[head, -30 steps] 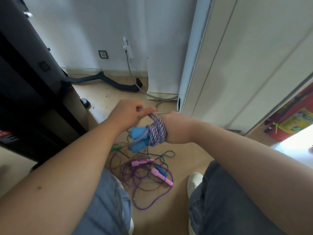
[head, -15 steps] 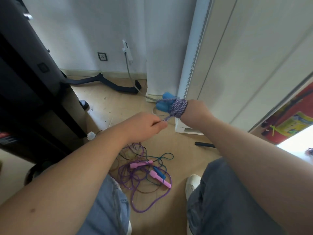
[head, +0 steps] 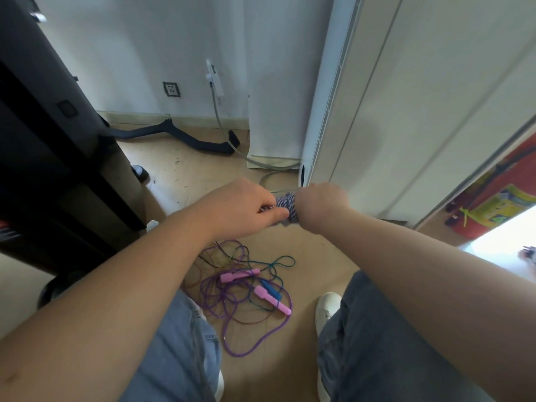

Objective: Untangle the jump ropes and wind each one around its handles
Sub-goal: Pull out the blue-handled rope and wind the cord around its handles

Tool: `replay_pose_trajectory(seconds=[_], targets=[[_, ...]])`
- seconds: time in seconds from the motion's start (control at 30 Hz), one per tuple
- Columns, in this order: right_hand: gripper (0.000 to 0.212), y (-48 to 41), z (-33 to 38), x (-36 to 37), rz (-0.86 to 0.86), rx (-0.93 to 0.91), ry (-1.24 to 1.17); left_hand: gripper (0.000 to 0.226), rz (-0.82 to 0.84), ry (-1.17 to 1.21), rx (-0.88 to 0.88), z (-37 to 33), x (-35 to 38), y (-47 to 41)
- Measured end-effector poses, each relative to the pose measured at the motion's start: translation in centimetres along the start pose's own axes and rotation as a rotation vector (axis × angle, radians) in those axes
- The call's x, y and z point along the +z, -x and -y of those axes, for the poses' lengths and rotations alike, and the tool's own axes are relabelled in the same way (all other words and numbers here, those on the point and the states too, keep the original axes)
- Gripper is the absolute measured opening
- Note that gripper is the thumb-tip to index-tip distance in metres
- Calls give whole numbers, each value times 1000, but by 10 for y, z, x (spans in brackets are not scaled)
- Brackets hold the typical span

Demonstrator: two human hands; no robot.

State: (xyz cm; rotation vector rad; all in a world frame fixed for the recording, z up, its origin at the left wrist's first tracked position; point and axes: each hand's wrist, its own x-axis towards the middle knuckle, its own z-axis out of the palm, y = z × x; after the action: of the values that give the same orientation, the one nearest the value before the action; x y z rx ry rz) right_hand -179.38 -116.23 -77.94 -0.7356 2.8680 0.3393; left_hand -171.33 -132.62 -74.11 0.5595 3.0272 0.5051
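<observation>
Daylight comes in from the lower right, where a strip of floor [head: 504, 242] burns out to plain white. The wall [head: 130, 53] and the pale sliding door [head: 435, 97] are softly and evenly lit. The black cabinet [head: 43, 146] at the left sinks into shadow with little detail. The wide lens bows the door's straight edges. The striped rope [head: 285, 206] between the left hand [head: 240, 207] and right hand [head: 319, 204] looks slightly smeared, perhaps by motion.
</observation>
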Motion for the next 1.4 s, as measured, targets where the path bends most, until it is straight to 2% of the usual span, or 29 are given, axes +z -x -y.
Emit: replay_pose_trajectory(seconds=[0.13,0.23,0.33,0.4,0.47,0.53,0.63,0.7,0.8,0.87,0.93,1.0,1.07,1.2,1.3,1.33,1.4], targets=[[2,14,16,-3,99,-393,107,60,-94,168,-156,21,-8,2],[2,25,25,-15,2,-539,-18,69,-158,205,-273,38,-11,2],[26,28,21,-30,-42,-469,-161,61,-157,354,-398,38,-7,-3],[21,28,18,-30,-62,-383,-336,44,-133,754,-471,30,-1,-4],[18,25,17,-30,-103,-323,-487,13,-133,1043,-537,26,0,-3],[22,17,17,-28,-148,-285,-570,30,-136,1193,-565,26,1,-2],[21,-2,15,-19,-226,-243,-377,25,-214,1346,-637,23,1,-7],[25,-11,14,-11,-214,-171,-328,25,-259,1396,-680,16,2,-10],[15,-9,9,-8,-231,-32,-419,28,-256,1566,-686,8,4,-10],[7,-2,4,-11,-273,81,-560,28,-227,1662,-692,7,4,-9],[13,7,4,-15,-335,102,-587,36,-209,1710,-678,6,4,-10],[17,12,7,-18,-399,66,-511,58,-212,1697,-686,4,3,-11],[21,13,9,-19,-446,35,-457,63,-246,1659,-715,2,2,-12],[43,10,7,-14,-453,-57,-484,50,-373,1659,-738,3,1,-15],[81,9,3,-13,-358,-264,-549,36,-527,1507,-698,6,3,-17],[90,12,3,-16,-305,-329,-621,31,-561,1426,-667,7,4,-17],[91,17,2,-24,-166,-372,-923,25,-562,1294,-580,9,5,-15]])
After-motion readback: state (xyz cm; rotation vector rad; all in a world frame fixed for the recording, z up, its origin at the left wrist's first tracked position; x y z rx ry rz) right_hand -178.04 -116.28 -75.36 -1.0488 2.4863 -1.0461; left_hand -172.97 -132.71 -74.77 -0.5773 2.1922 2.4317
